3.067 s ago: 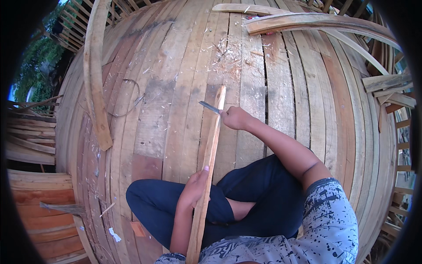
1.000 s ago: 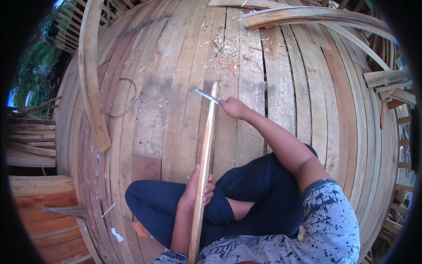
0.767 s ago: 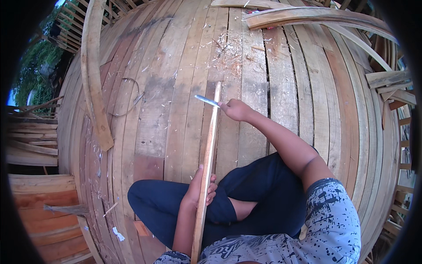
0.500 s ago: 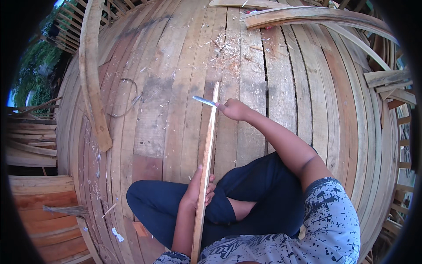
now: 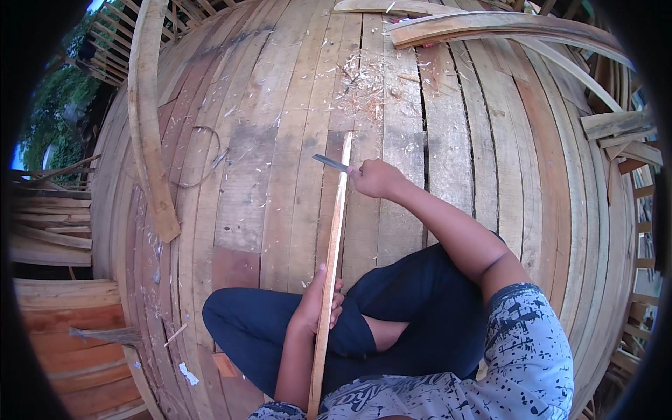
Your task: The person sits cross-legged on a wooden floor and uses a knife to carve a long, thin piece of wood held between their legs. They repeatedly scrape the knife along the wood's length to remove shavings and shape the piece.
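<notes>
A long, narrow wooden strip [image 5: 334, 241] runs from my lap out over the plank floor, its far end pointing away from me. My left hand [image 5: 318, 304] is wrapped round its near part, close to my crossed legs. In my right hand [image 5: 378, 179] is a knife [image 5: 329, 162], gripped by its handle. The blade points left and lies across the strip a little short of the far end. The handle is mostly hidden inside my fist.
Wood shavings [image 5: 367, 84] are scattered on the floor ahead. A long curved board [image 5: 147, 126] lies at the left, with a thin wire loop [image 5: 203, 168] beside it. Thick curved timbers [image 5: 504, 26] rest at the far right. A bundle of thin sticks [image 5: 105, 334] is at the lower left.
My right hand and the knife have shifted slightly toward me and to the right. The blade looks darker now, having been bright before. My left hand keeps its hold on the strip.
</notes>
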`<move>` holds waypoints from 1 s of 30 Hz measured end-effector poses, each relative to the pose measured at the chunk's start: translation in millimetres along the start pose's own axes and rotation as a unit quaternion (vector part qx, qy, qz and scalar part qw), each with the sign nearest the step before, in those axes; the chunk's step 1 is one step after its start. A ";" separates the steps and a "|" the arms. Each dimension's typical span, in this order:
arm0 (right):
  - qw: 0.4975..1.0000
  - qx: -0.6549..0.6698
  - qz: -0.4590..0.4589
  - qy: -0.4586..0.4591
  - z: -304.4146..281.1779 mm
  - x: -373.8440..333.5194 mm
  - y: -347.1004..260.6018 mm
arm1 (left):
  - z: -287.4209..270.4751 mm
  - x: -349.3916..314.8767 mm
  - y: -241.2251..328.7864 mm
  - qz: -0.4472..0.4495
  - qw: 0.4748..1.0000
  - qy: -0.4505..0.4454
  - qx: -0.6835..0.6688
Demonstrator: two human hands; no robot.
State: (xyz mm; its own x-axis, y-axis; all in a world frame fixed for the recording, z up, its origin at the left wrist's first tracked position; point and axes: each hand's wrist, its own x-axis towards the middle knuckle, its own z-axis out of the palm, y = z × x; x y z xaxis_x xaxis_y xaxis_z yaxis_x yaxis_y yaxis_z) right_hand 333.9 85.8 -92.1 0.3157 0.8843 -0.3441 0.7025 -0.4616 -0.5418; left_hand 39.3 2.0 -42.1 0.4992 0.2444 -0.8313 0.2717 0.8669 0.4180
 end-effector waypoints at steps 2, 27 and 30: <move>0.998 0.018 0.028 -0.051 -21.2 8.1 9.1 | 4.1 -0.9 2.6 0.010 0.998 0.038 0.046; 0.985 -0.024 0.072 -0.153 -39.7 -8.2 -9.2 | 14.8 -3.4 2.7 0.100 0.958 0.151 0.223; 0.994 -0.057 0.031 -0.082 -23.5 -20.1 -11.9 | 14.3 -2.3 2.2 0.085 0.959 0.162 0.215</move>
State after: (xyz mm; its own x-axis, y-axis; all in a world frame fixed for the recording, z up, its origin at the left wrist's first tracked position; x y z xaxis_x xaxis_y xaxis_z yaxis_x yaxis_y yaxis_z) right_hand 334.2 75.1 -60.7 0.2589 0.8264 -0.5001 0.7561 -0.4956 -0.4275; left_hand 50.5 -2.9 -34.0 0.3035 0.5486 -0.7791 0.5579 0.5605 0.6120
